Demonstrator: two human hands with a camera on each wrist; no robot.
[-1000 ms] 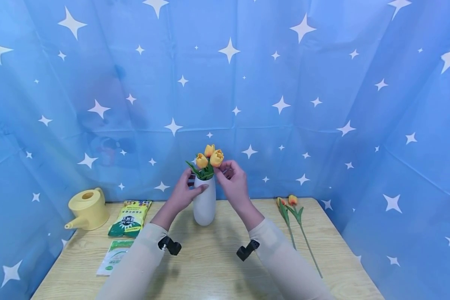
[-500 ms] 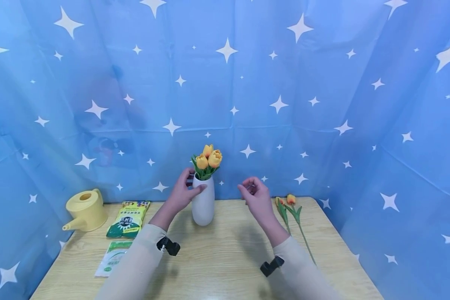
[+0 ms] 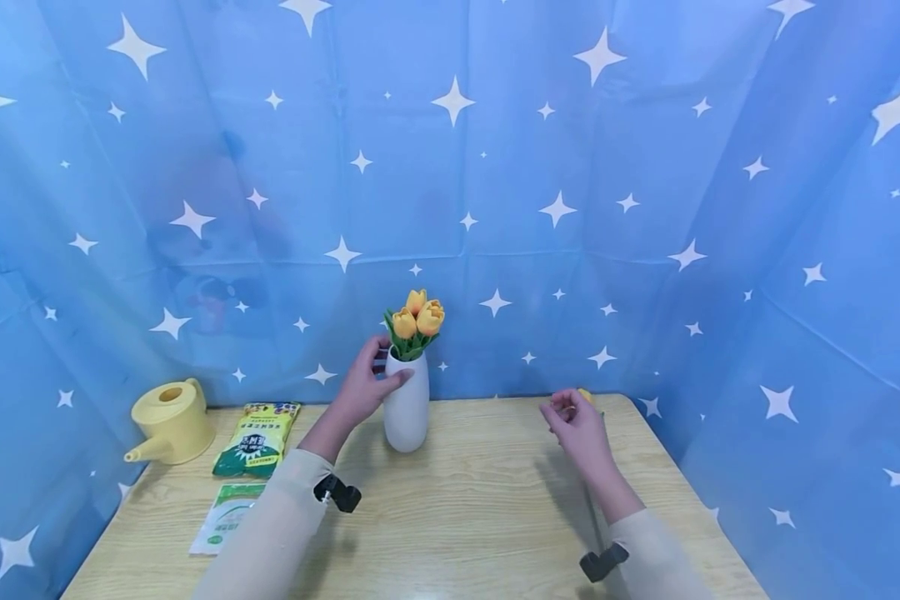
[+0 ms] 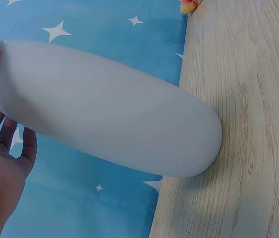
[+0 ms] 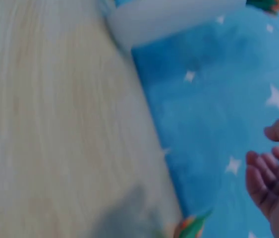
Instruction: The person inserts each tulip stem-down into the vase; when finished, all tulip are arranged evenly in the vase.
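Note:
My left hand [image 3: 363,379] grips the white vase [image 3: 407,412] near its neck, thumb in front and fingers behind. The vase stands upright on the table, with several yellow-orange tulips [image 3: 418,317] and green leaves above its rim. In the left wrist view the vase [image 4: 109,109] fills the middle, its base on the wood. Over the right part of the table is my right hand [image 3: 581,429], fingers loosely bent and nothing held. It hides most of the loose tulips; one orange bloom [image 3: 585,393] peeks out behind it. The right wrist view shows a tulip [image 5: 191,228] below the hand [image 5: 273,183].
On the left stand a yellow watering can [image 3: 171,421], a yellow-green bag [image 3: 258,437] and, nearer, a white-green packet [image 3: 227,517]. A blue star-patterned curtain [image 3: 450,183] hangs behind and beside the wooden table [image 3: 450,517].
My right hand has left the tulips in the vase and travelled right and nearer, over the loose tulips. The left hand stays on the vase.

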